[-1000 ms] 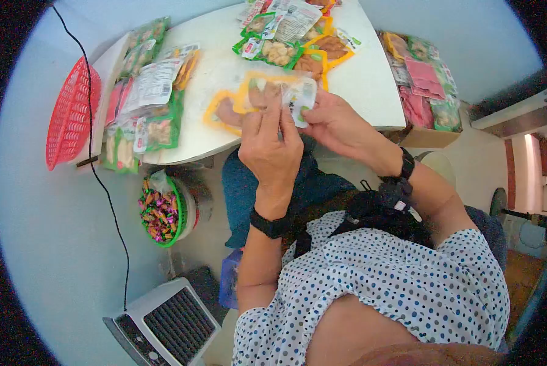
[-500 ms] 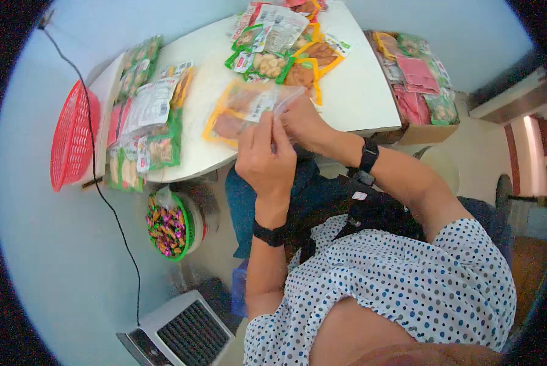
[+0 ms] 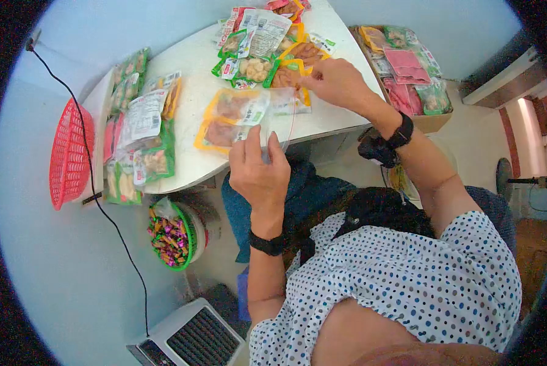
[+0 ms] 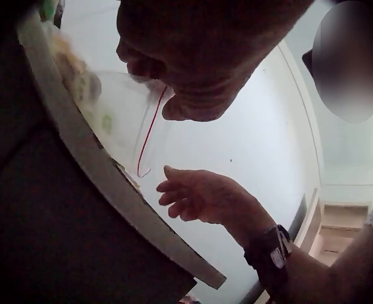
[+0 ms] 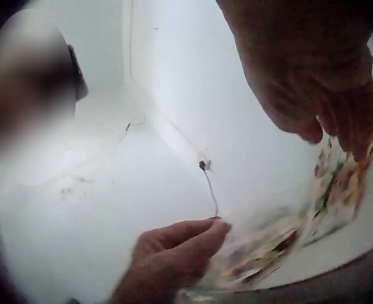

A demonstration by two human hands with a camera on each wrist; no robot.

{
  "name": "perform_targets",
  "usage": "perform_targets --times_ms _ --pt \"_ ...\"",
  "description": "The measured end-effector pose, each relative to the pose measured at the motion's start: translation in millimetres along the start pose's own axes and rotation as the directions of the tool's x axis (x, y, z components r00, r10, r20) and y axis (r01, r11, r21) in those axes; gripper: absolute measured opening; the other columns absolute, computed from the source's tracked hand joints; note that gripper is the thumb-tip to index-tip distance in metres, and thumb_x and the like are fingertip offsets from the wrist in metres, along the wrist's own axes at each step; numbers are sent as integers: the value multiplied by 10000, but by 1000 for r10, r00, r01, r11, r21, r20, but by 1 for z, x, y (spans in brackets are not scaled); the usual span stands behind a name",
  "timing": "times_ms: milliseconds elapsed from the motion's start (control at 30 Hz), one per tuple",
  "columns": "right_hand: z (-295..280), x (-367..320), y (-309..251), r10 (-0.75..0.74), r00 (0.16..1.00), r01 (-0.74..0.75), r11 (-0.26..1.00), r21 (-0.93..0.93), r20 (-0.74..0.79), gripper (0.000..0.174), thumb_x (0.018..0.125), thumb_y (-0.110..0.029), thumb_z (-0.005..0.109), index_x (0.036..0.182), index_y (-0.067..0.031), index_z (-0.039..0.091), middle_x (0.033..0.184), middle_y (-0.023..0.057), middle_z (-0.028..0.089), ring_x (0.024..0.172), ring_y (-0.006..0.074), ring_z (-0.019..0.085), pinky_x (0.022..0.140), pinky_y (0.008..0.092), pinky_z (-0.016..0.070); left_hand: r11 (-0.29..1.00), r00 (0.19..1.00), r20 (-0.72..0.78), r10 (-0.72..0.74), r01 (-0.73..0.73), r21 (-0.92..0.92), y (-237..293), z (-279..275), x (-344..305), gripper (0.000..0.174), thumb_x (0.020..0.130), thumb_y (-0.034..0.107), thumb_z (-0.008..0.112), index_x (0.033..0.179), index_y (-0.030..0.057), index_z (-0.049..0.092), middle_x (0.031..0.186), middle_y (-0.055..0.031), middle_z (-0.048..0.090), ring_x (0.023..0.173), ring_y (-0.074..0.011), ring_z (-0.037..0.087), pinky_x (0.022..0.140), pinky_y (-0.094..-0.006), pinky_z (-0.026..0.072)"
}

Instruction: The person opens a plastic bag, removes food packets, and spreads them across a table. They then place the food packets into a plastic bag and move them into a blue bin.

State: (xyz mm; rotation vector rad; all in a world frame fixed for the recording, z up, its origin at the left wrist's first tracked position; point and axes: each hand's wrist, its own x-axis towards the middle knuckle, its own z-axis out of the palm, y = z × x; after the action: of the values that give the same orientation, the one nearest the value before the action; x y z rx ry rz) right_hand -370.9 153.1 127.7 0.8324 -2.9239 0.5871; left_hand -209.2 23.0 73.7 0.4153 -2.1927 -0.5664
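Note:
A clear plastic bag [image 3: 282,102] with a red line along its mouth lies near the table's front edge, and yellow-edged packets [image 3: 229,116] show within or under its film. My left hand [image 3: 259,174] pinches the bag's edge; in the left wrist view that hand [image 4: 193,63] is at the top beside the red line. To the right, my right hand [image 3: 341,88] hovers by the front of a packet pile [image 3: 285,76], fingers loosely bent and holding nothing. The right wrist view shows it [image 5: 313,76] above blurred packets.
More packets [image 3: 144,122] lie on the table's left side, beside a red basket [image 3: 72,152]. Right of the table stands a carton of packets [image 3: 410,70]. A green-rimmed basket of wrapped pieces [image 3: 171,238] and a grey appliance [image 3: 191,335] are below.
My right hand has let go of the bag and moved right and up towards the packet pile. The yellow-edged packets lie flatter on the table, while my left hand stays at the bag.

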Motion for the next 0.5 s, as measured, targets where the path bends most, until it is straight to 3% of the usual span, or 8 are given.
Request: perform_targets --times_ms 100,233,333,433,500 --pt "25 5 2 80 990 -72 995 -67 115 524 749 -546 615 804 -27 649 705 159 647 652 338 624 605 433 492 1000 1000 1 -1 1 18 2 -3 -7 235 727 117 722 932 58 623 792 -97 571 734 -304 572 603 -394 478" --pt "35 4 4 77 997 -78 996 38 30 428 692 -436 726 779 -26 641 737 157 651 699 291 643 601 382 497 1000 1000 0 -8 8 21 0 -2 -15 175 733 105 716 853 63 597 794 -95 576 741 -300 573 604 -392 478" --pt "46 8 24 26 1000 -25 976 216 -3 366 673 -314 776 812 -3 642 739 125 654 680 225 634 595 344 498 999 998 -31 46 -46 10 -5 2 -17 135 752 80 697 828 60 587 770 -90 572 728 -290 571 595 -387 474" --pt "57 8 36 -12 996 50 885 463 -85 275 667 -296 745 760 -43 689 696 117 661 585 246 631 586 349 513 999 998 -45 43 -43 15 -7 6 -14 106 773 61 679 825 57 586 742 -83 565 696 -277 567 582 -380 470" --pt "58 11 37 50 999 -33 828 560 -16 234 685 -246 733 754 -27 689 680 103 656 567 204 617 560 328 509 1000 999 -33 4 -4 6 -5 5 -11 96 784 63 673 822 56 585 737 -82 565 678 -269 566 574 -375 468"
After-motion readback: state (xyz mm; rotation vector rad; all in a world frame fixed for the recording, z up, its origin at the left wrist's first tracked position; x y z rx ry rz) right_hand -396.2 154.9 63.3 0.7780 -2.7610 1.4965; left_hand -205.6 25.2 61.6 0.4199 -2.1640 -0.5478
